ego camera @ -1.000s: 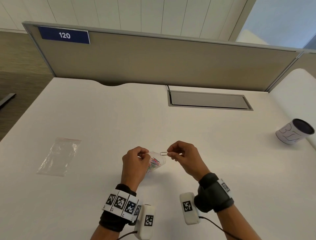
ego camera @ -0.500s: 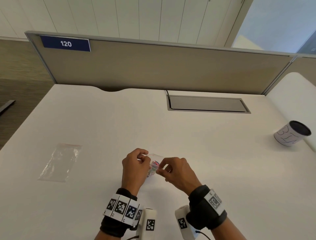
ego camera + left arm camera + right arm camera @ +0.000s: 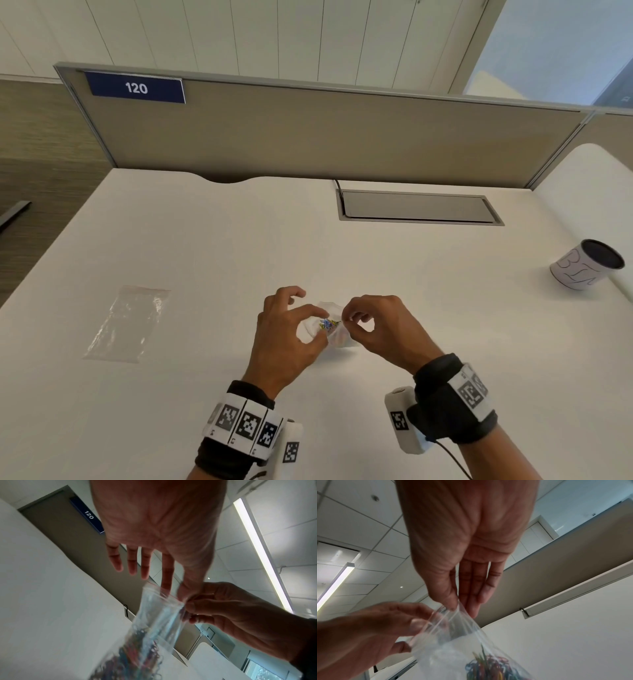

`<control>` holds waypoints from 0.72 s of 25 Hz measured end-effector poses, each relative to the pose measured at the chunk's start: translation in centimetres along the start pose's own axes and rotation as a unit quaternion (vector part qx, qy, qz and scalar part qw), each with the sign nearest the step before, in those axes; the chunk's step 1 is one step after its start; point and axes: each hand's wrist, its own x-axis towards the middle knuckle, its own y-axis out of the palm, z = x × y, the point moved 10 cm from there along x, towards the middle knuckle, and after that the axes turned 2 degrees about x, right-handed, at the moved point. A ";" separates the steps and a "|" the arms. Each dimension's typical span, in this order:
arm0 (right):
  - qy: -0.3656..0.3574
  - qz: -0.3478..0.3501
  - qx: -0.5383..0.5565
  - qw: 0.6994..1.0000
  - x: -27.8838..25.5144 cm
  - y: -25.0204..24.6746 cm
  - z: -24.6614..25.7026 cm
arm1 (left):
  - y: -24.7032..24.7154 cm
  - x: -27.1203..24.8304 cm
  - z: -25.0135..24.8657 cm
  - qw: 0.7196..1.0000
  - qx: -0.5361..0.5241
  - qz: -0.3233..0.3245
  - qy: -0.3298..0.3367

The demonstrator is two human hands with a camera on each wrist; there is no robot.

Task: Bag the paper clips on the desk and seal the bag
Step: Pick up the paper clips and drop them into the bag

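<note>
Here both hands (image 3: pixel 329 329) pinch a crinkly clear bag (image 3: pixel 453 635) of colourful wire clips (image 3: pixel 489 666).

This is an open-plan office. A white desk (image 3: pixel 205 240) backs onto a low beige partition (image 3: pixel 308 137) carrying a blue number plate (image 3: pixel 136 88) that reads 120. A grey cable hatch (image 3: pixel 416 206) is set into the desk top. Overhead run square ceiling tiles (image 3: pixel 351 520) and a long strip light (image 3: pixel 260 553). Another white desk (image 3: pixel 589 192) adjoins on the right.
</note>
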 end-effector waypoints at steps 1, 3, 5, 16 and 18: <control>-0.005 0.004 -0.004 1.000 -0.3 -0.3 0.1 | 0.5 0.1 -0.3 0.999 0.034 0.030 0.014; -0.008 0.009 -0.011 1.000 -0.8 -0.8 0.0 | 1.2 0.2 -0.8 0.992 0.071 0.094 0.039; -0.001 0.006 -0.003 1.000 -1.5 -1.6 -0.7 | 2.0 0.3 -1.4 0.985 0.061 0.146 0.074; 0.047 -0.004 0.155 0.987 -6.1 -5.8 -7.2 | 5.6 0.7 -7.7 0.957 0.000 0.184 0.224; 0.044 0.005 0.160 0.986 -6.7 -6.3 -8.1 | 7.7 0.5 -8.6 0.944 0.010 0.231 0.235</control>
